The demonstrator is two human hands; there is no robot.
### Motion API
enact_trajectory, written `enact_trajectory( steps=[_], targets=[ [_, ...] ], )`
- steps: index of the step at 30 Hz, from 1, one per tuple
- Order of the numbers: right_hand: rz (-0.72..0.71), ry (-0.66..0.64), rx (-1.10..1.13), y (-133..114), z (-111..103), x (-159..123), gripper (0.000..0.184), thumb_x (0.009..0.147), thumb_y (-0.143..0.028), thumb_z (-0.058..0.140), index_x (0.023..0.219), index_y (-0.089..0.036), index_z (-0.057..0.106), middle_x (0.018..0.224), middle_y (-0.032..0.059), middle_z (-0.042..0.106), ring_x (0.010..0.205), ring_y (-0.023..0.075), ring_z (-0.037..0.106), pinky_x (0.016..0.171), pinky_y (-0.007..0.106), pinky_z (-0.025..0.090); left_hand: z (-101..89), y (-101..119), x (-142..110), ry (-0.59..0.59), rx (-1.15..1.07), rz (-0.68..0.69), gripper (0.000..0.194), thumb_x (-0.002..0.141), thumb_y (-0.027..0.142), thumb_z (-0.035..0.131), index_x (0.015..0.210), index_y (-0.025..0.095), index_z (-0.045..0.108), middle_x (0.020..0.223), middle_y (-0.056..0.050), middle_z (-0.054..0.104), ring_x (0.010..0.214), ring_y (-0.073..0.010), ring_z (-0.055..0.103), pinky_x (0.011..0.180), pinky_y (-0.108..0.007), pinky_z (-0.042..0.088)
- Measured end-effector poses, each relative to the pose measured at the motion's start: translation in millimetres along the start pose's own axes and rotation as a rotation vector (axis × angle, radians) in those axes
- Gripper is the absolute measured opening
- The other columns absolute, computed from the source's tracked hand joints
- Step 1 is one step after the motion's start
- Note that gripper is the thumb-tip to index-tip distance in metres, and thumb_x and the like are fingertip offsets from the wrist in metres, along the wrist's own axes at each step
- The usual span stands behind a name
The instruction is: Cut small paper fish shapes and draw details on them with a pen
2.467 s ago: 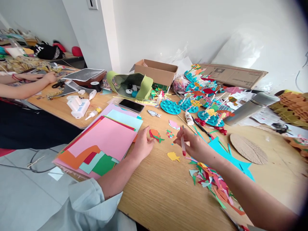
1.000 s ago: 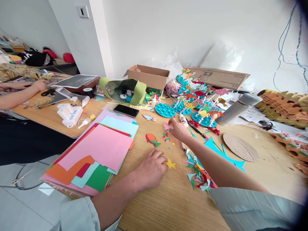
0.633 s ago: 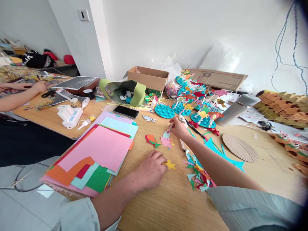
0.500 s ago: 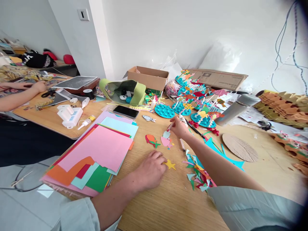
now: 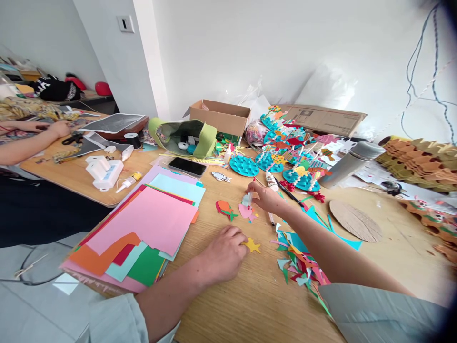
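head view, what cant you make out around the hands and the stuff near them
Head view:
- What the right hand holds: its fingers cover the grip, and the small pale blue piece is blurred.
- Whether the left hand touches the yellow paper star: its fingertips cover the near edge.
- Most contents of the green fabric pouch: its raised side hides them.
- What lies under the co-worker's hand: the hand covers it.

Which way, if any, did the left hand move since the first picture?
Yes: left hand went from beside the orange paper fish to below it, by the yellow paper star.
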State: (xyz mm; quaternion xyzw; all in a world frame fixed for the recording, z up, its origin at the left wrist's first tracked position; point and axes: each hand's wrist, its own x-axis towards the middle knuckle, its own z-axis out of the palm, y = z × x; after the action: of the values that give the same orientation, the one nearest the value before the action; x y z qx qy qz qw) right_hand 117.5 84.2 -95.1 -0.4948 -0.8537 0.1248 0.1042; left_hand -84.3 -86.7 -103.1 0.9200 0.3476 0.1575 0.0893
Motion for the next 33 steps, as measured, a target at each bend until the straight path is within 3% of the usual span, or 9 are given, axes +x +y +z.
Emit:
enact_trajectory(
  steps=[12, 18, 26, 33],
  targets=[
    [0.05, -0.024, 0.008, 10.1, 3.4, 5.9, 0.035, 0.079, -0.007, 0.061, 0.109, -0.02, 0.05, 0.096, 0.0042, 0.07, 0.082, 0.0163, 0.066, 0.065, 0.024, 0.046, 1.0, -0.6, 0.2, 0.005, -0.018, -0.001, 0.022, 0.088, 0.012, 0.05, 0.1, 0.014, 0.068, 0.109, -0.008, 0.064, 0.108, -0.0224, 0.048, 0.098, -0.037, 0.04],
    [0.166, -0.077, -0.065, 6.6, -1.6, 6.8, 0.026, 0.092, -0.03, 0.058, 0.113, -0.015, 0.057, 0.095, 0.0035, 0.066, 0.076, 0.0151, 0.064, 0.07, 0.032, 0.053, 0.2, -0.4, 0.3, 0.002, -0.019, -0.005, 0.021, 0.087, 0.012, 0.051, 0.1, 0.015, 0.068, 0.109, -0.008, 0.064, 0.109, -0.0222, 0.048, 0.097, -0.037, 0.04],
    [0.213, -0.179, -0.086, 6.0, -2.7, 1.8, 0.03, 0.093, -0.031, 0.058, 0.12, -0.016, 0.057, 0.115, 0.0075, 0.062, 0.094, 0.0195, 0.064, 0.08, 0.039, 0.055, 0.7, 0.0, -0.1, 0.0, -0.019, -0.011, 0.02, 0.088, 0.013, 0.052, 0.101, 0.015, 0.068, 0.112, -0.009, 0.064, 0.111, -0.0221, 0.049, 0.098, -0.037, 0.04],
    [0.244, -0.211, -0.06, 9.7, 0.1, 3.9, 0.031, 0.093, -0.031, 0.058, 0.121, -0.017, 0.057, 0.119, 0.0082, 0.061, 0.098, 0.0206, 0.063, 0.082, 0.041, 0.054, 2.1, -1.2, -0.5, 0.014, -0.038, -0.02, 0.02, 0.088, 0.013, 0.052, 0.099, 0.016, 0.068, 0.113, -0.007, 0.064, 0.111, -0.0215, 0.049, 0.099, -0.037, 0.04]
  ],
)
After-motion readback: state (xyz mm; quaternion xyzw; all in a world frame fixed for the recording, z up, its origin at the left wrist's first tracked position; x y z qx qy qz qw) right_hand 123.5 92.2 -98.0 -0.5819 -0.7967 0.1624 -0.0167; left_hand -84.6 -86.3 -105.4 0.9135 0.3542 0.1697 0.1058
